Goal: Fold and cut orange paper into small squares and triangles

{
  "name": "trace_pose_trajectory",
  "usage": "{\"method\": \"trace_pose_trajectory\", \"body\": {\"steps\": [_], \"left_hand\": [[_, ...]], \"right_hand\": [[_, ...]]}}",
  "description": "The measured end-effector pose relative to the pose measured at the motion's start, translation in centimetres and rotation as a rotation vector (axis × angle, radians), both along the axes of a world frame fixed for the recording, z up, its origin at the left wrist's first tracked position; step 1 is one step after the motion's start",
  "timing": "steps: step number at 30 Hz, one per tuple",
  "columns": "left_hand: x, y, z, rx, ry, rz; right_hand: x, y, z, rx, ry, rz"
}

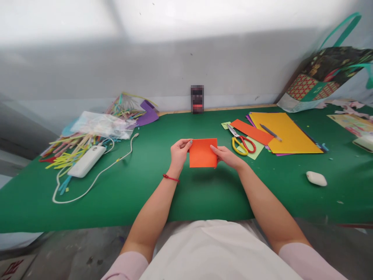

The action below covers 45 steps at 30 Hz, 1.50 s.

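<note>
A small orange sheet of paper (203, 153) is held up over the green table, its face toward me. My left hand (180, 152) pinches its upper left corner between thumb and fingers. On the right edge, my right hand (229, 156) grips it with the thumb in front and the fingers hidden behind. Close to my right hand lie scissors (239, 140) with one yellow and one red handle. Beneath them are a pale green paper piece (255, 149) and an orange paper strip (250, 131).
Yellow sheets (297, 136) with a pen (271, 132) on top lie to the right. Nearby is a white case (316, 179). At left are coloured paper strips (62, 155), a white power bank (87, 161) and its cable (96, 179). A phone (197, 99) leans against the wall; a bag (317, 77) stands back right.
</note>
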State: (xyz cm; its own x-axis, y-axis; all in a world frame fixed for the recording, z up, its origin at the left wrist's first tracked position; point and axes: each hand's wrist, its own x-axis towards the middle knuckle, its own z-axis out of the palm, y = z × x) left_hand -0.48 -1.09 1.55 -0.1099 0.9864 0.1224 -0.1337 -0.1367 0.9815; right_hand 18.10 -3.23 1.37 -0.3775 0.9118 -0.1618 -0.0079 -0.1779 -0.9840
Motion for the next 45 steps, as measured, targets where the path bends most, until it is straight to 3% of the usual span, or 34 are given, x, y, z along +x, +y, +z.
{"method": "trace_pose_trajectory", "body": {"steps": [7, 21, 27, 40, 45], "left_hand": [[-0.46, 0.24, 0.15, 0.016, -0.001, 0.046], [-0.45, 0.26, 0.00, 0.026, -0.015, 0.076], [-0.71, 0.55, -0.11, 0.020, -0.031, 0.116], [-0.40, 0.66, -0.15, 0.017, -0.089, 0.136], [-0.46, 0.73, -0.20, 0.013, -0.100, 0.146]], "right_hand": [[-0.18, -0.39, 0.31, 0.003, 0.009, 0.139], [-0.54, -0.12, 0.09, 0.086, -0.033, 0.007], [-0.38, -0.21, 0.30, 0.062, -0.077, 0.114], [-0.49, 0.24, -0.44, 0.122, -0.199, 0.046], [-0.45, 0.15, -0.32, 0.111, -0.184, 0.128]]}}
